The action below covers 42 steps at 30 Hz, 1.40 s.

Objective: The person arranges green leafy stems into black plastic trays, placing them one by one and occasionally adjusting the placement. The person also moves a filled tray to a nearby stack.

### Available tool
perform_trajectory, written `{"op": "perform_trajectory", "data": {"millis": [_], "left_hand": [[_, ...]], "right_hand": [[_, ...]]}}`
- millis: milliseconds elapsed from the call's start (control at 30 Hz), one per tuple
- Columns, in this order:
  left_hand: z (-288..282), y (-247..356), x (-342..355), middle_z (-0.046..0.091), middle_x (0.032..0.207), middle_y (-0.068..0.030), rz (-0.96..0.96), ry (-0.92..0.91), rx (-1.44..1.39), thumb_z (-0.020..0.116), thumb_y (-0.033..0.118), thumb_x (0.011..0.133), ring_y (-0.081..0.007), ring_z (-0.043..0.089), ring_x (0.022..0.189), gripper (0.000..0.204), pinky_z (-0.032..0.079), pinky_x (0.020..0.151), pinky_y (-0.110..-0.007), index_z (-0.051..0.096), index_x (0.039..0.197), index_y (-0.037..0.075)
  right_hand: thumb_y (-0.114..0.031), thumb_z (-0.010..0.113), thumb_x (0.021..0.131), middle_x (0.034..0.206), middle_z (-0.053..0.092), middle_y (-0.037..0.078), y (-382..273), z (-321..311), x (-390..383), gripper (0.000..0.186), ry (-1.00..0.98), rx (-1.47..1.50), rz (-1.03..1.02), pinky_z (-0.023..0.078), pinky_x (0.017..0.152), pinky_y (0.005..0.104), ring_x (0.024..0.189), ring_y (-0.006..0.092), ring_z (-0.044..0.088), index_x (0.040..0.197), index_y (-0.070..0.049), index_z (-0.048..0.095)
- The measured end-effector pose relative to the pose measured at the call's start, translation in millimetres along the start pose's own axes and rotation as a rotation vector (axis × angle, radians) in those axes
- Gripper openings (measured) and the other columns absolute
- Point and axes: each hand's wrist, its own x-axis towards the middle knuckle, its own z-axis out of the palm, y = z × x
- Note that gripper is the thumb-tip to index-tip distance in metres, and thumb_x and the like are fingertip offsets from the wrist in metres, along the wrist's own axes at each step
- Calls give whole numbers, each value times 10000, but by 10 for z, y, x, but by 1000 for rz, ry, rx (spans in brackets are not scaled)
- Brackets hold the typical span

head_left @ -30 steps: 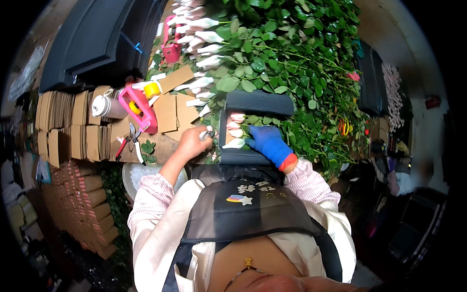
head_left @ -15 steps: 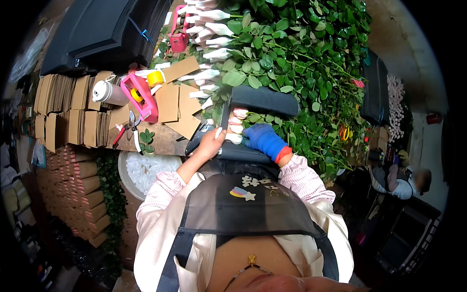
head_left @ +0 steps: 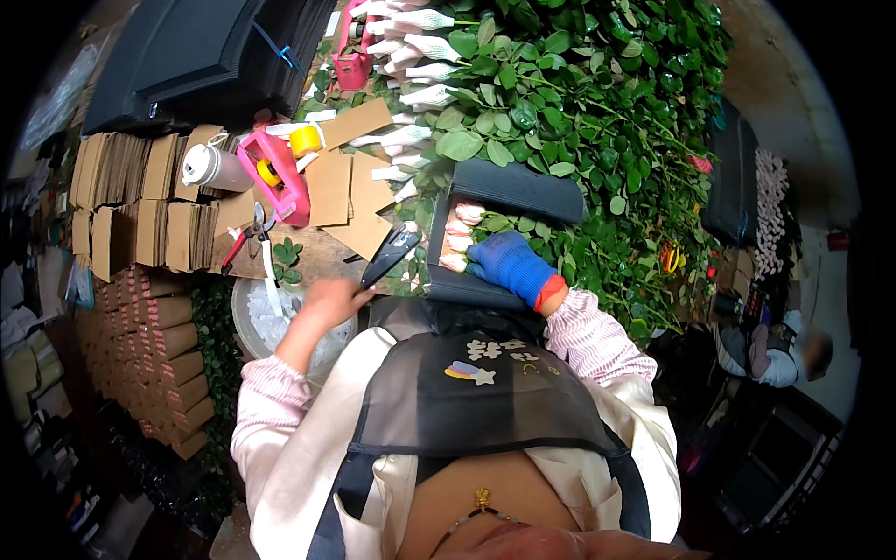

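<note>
Pink roses point(head_left: 459, 227) lie in a row inside a dark corrugated sheet point(head_left: 518, 189), which is folded up at the far side and lies under them at the near side. My right hand point(head_left: 509, 266), in a blue glove, is closed over the rose stems just below the heads. To the left, my bare left hand point(head_left: 334, 306) is closed, with its fingers on the near end of a black stapler point(head_left: 392, 254). The stapler points away from me, beside the left edge of the sheet. My fingers partly hide its handle.
Leafy stems point(head_left: 597, 121) with white-netted heads point(head_left: 429, 47) pile up beyond. On the left are cardboard pieces point(head_left: 329, 191), a pink tape dispenser point(head_left: 295, 201), pruning shears point(head_left: 250, 238), a white bottle point(head_left: 215, 170) and a white bin point(head_left: 245, 322). Another person point(head_left: 779, 350) is far right.
My left hand has left the sheet's edge and moved left and nearer, onto the stapler's end. My right hand stays on the roses. The view has shifted slightly.
</note>
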Motion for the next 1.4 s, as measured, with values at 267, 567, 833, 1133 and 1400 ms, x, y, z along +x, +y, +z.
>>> {"op": "perform_trajectory", "data": {"millis": [267,567,833,1133,1400], "left_hand": [[176,904,1122,365,1394,-257,446,248,-474,903,435,663,-436,351,1345,994,327,1127,-487,344,1386,44],[147,858,1104,257,1500,-287,526,262,-375,905,447,658,-483,284,1404,935,310,1152,-506,427,1407,157],[140,903,1252,294,1467,-288,488,222,-464,856,460,735,-460,294,1390,829,290,1151,-497,465,1362,84],[311,980,1197,305,1469,-300,463,405,-458,811,421,797,-476,276,1401,677,286,1143,-514,524,1339,134],[357,1071,1311,395,1428,-270,351,473,-593,830,381,771,-431,360,1344,440,321,1119,-486,725,1124,140]], "right_hand": [[-371,623,871,829,694,169,-45,-78,-42,258,22,-8,62,525,715,479,795,352,688,942,-131,685],[-330,608,861,834,703,143,41,66,21,203,272,203,212,531,680,499,783,354,692,937,-150,662],[-356,601,872,836,702,162,56,70,28,240,240,142,164,538,694,502,785,364,696,981,-150,659],[-329,595,896,941,724,195,-10,-127,21,271,178,205,401,560,749,487,854,367,714,1040,-117,682],[-368,561,936,838,704,158,160,158,80,279,214,24,228,532,682,489,761,359,687,1054,-127,636]]}}
